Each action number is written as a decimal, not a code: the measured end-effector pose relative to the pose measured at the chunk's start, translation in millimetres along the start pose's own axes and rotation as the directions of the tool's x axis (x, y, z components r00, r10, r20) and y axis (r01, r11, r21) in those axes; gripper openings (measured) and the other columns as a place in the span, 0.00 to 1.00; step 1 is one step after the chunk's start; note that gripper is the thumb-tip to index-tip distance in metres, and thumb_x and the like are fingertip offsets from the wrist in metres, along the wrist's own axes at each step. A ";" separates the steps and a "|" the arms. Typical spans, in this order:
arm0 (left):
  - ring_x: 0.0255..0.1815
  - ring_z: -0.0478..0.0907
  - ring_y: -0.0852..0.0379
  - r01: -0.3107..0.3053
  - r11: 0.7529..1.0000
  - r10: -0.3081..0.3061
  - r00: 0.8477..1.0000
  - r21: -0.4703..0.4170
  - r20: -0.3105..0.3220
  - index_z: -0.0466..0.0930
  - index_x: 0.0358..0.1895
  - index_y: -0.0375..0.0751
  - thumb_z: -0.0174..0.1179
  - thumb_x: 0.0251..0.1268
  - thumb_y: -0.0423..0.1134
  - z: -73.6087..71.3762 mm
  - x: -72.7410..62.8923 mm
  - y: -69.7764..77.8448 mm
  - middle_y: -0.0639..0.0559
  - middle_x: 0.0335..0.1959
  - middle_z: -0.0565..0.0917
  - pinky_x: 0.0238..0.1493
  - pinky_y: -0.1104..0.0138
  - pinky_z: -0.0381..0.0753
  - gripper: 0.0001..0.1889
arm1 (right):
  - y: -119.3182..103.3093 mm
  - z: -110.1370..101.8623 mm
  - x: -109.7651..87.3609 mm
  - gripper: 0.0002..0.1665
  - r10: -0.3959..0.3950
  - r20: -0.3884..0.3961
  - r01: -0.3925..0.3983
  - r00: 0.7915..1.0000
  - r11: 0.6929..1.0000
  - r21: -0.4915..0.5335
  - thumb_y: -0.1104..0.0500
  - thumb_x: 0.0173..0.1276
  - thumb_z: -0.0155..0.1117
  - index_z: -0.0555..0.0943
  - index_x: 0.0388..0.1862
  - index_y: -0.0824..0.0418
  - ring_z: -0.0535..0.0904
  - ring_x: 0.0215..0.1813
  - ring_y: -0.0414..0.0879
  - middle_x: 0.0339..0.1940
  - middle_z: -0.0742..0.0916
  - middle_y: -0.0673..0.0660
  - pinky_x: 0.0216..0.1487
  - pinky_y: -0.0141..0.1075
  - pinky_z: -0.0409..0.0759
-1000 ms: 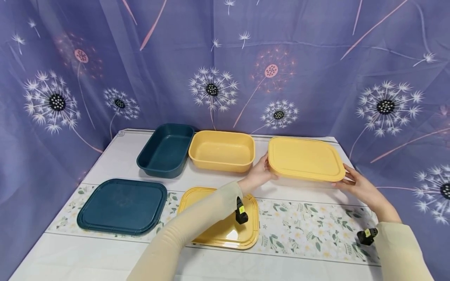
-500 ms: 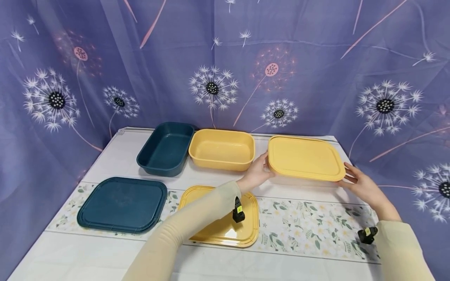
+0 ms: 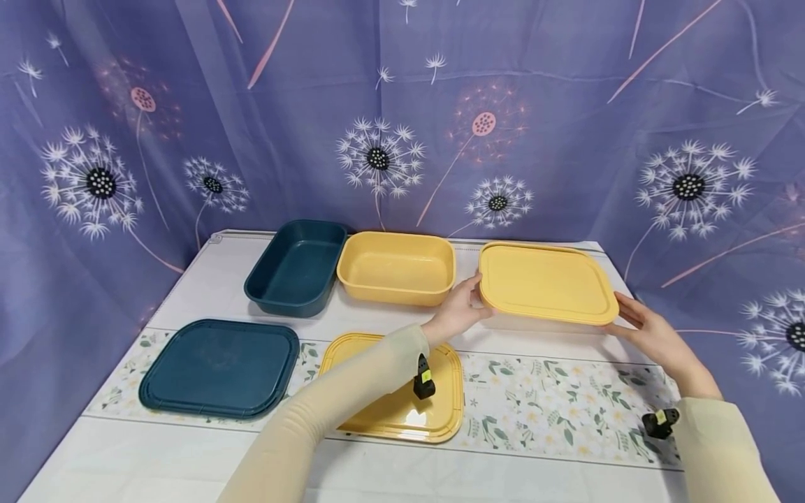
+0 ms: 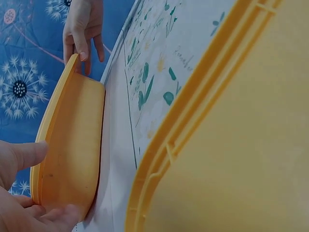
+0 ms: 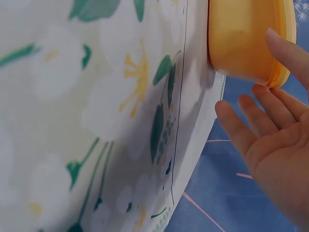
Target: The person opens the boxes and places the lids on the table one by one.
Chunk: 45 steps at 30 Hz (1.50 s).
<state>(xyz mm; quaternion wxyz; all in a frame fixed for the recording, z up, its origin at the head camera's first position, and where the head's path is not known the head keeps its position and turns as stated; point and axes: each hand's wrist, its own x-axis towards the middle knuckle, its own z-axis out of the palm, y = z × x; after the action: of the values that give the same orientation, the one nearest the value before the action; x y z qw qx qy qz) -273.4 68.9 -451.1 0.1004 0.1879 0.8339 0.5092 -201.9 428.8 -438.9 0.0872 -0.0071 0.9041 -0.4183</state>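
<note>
A yellow food container [image 4: 79, 140] with a yellow lid [image 3: 547, 283] on top stands at the table's back right. My left hand [image 3: 458, 311] holds its left end, thumb on the lid's rim and fingers against the side in the left wrist view. At the other end, my right hand [image 3: 650, 342] has its thumb against the container [image 5: 241, 38]. In the right wrist view the right fingers are fairly straight and spread, partly apart from it. Under my left forearm lies a second yellow lid [image 3: 434, 419].
An uncovered yellow container [image 3: 397, 269] stands just left of my left hand, beside a dark teal container [image 3: 295, 269]. A teal lid [image 3: 219, 367] lies at the left on the floral strip [image 3: 541, 405]. A patterned curtain [image 3: 283, 140] hangs behind the table.
The right hand's fingers have loosened and shifted slightly at the container's right end. My left hand and forearm have moved slightly to the left. The lidded container stays in nearly the same place.
</note>
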 end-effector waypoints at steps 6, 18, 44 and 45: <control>0.69 0.72 0.48 -0.017 1.000 0.017 1.000 0.015 0.009 0.57 0.79 0.39 0.69 0.67 0.42 -2.0 -2.6 1.6 0.45 0.75 0.68 0.66 0.66 0.73 0.42 | -1.6 -2.5 -4.8 0.57 -0.016 0.001 0.016 1.000 0.999 -0.051 0.44 0.75 0.62 0.37 0.84 0.59 0.53 0.76 0.73 0.81 0.54 0.72 0.63 0.65 0.69; 0.71 0.70 0.48 -0.070 0.993 0.067 0.997 0.099 0.030 0.57 0.79 0.42 0.70 0.66 0.42 -7.7 1.3 -1.8 0.49 0.79 0.60 0.67 0.67 0.71 0.42 | 0.0 -3.8 -3.8 0.61 -0.021 0.015 0.021 1.000 0.999 -0.039 0.45 0.73 0.65 0.32 0.83 0.56 0.48 0.78 0.71 0.83 0.48 0.67 0.63 0.69 0.64; 0.78 0.58 0.55 -0.138 0.976 0.128 0.989 0.171 0.068 0.62 0.77 0.40 0.70 0.65 0.41 -11.4 5.8 -6.5 0.48 0.79 0.59 0.74 0.70 0.59 0.40 | 6.8 -5.0 -11.7 0.55 -0.032 0.004 0.032 0.999 0.999 -0.009 0.45 0.74 0.64 0.41 0.85 0.50 0.47 0.78 0.72 0.83 0.51 0.67 0.61 0.76 0.59; 0.78 0.58 0.55 -0.140 0.974 0.130 0.989 0.176 0.069 0.62 0.77 0.40 0.70 0.65 0.41 -11.2 5.7 -6.3 0.47 0.79 0.59 0.74 0.70 0.59 0.40 | 7.3 -5.0 -12.3 0.54 -0.040 0.001 0.040 0.999 0.999 -0.013 0.45 0.74 0.64 0.41 0.85 0.52 0.48 0.78 0.72 0.82 0.52 0.68 0.61 0.76 0.60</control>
<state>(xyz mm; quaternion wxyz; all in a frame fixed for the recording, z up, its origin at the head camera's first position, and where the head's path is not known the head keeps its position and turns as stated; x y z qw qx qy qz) -284.0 59.6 -451.4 0.0721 0.2670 0.8587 0.4314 -190.2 438.4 -439.4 0.0793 -0.0259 0.9065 -0.4140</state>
